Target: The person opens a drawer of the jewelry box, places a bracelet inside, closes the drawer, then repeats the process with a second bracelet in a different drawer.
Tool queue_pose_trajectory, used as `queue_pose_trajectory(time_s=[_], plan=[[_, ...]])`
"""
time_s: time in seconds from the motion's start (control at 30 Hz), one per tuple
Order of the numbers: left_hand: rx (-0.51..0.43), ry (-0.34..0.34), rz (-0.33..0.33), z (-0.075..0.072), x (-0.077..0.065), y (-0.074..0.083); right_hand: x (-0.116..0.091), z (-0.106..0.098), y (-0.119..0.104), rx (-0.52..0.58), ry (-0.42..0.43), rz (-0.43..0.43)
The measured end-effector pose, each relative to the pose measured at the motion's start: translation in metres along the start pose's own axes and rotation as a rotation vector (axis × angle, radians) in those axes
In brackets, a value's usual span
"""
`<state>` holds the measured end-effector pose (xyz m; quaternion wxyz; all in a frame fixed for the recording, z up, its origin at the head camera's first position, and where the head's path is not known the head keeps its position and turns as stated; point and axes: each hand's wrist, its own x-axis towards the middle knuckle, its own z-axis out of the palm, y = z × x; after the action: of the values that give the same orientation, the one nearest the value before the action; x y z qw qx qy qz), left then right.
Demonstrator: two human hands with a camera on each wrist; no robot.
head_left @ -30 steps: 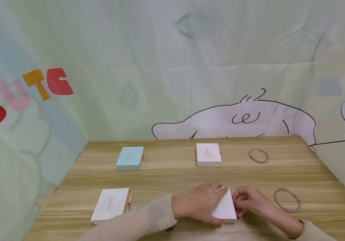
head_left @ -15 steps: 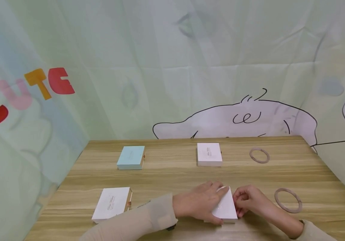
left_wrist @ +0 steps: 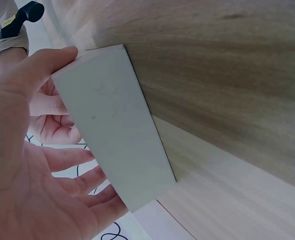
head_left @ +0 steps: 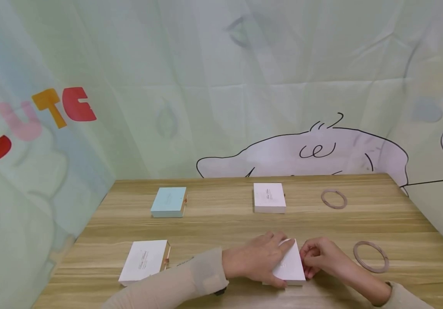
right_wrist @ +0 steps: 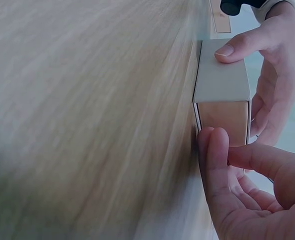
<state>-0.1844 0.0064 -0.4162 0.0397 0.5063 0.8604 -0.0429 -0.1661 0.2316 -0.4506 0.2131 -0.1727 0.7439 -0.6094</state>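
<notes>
A white drawer-style gift box (head_left: pixel 290 267) lies on the wooden table in front of the person. My left hand (head_left: pixel 254 259) grips it from the left, thumb on the near side and fingers spread across the top to the far edge. In the left wrist view, the thumb bends over a corner of its plain side. My right hand (head_left: pixel 319 258) is at the box's right end, fingers curled. The right wrist view shows thumb and fingers pinching at the coppery drawer end (right_wrist: pixel 225 117); their tips hide the small part they hold.
On the table (head_left: pixel 221 229) stand a light blue box (head_left: pixel 169 201), a white box (head_left: pixel 269 197) at the back and another white box (head_left: pixel 144 262) at front left, partly behind the left sleeve. Two brownish rings (head_left: pixel 371 256) lie at the right. A printed curtain (head_left: pixel 206 86) hangs behind.
</notes>
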Motion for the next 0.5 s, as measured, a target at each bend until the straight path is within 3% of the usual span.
queue_pose_trajectory(time_s=[0.5], plan=[[0.010, 0.010, -0.007, -0.0008, -0.0008, 0.0012, -0.0027, -0.0025, 0.0004, -0.006, 0.008, -0.010]])
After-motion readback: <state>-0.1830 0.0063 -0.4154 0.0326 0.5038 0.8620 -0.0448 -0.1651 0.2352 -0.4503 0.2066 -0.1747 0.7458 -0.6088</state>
